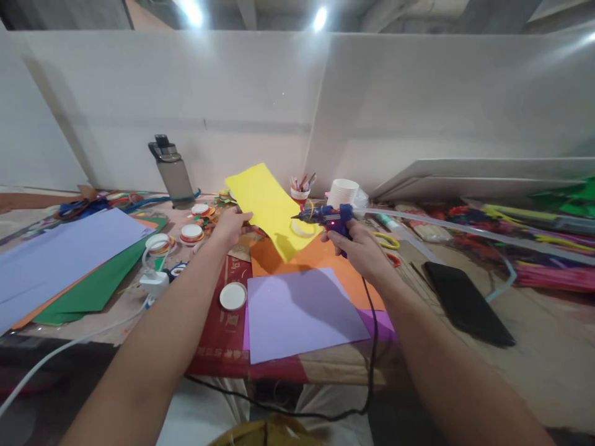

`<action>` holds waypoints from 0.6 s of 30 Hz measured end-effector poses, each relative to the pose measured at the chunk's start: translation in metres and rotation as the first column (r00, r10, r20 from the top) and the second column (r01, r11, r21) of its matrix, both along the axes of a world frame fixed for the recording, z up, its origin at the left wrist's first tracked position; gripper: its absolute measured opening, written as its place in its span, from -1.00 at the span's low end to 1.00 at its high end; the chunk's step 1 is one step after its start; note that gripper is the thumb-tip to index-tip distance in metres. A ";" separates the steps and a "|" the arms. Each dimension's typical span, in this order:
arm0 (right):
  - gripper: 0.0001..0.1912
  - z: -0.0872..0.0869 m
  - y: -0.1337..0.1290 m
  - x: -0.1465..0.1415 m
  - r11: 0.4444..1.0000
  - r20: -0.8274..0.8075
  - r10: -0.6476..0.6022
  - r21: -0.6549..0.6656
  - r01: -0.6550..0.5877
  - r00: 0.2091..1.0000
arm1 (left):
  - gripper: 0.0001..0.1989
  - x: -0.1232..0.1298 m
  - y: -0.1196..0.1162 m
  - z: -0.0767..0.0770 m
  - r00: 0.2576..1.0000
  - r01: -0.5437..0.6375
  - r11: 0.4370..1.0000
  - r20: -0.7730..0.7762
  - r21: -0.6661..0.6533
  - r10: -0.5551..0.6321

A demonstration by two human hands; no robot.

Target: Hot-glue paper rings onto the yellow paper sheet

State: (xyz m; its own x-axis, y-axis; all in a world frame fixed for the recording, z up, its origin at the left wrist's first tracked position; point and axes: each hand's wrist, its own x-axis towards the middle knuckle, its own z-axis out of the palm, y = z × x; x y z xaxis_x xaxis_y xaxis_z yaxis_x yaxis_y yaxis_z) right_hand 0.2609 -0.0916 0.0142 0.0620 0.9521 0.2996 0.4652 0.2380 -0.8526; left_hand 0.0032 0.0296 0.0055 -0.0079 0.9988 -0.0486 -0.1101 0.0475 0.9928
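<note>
Our left hand (232, 228) pinches the yellow paper (260, 198), our right hand (351, 244) holds the glue gun (332, 217) — a slip toward nine o'clock could smudge the paper.

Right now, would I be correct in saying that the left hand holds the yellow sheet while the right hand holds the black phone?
Not quite: what the right hand holds is the blue glue gun, as the head view shows. The left hand does hold the yellow sheet.

Open space above purple sheet (302, 319); black cord (374, 334) hangs along right edge.
</note>
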 end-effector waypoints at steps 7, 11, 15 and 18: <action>-0.77 0.009 0.000 0.022 0.994 -0.035 -0.095 0.044 0.096 0.995 | -0.84 0.024 -0.027 -0.006 0.967 0.237 0.941 -0.031 -0.240 -0.252; -0.79 0.010 0.002 0.025 0.993 -0.015 -0.108 0.038 0.108 0.994 | -0.83 0.027 -0.033 -0.007 0.928 0.261 0.904 -0.171 -0.338 -0.331; -0.79 0.011 0.003 0.025 0.994 0.009 -0.095 0.053 0.095 0.995 | -0.77 0.017 -0.033 -0.002 0.806 0.362 0.851 -0.331 -0.380 -0.490; -0.79 0.011 0.003 0.025 0.994 0.012 -0.095 0.057 0.094 0.995 | -0.77 0.008 -0.035 0.006 0.633 0.483 0.770 -0.442 -0.417 -0.636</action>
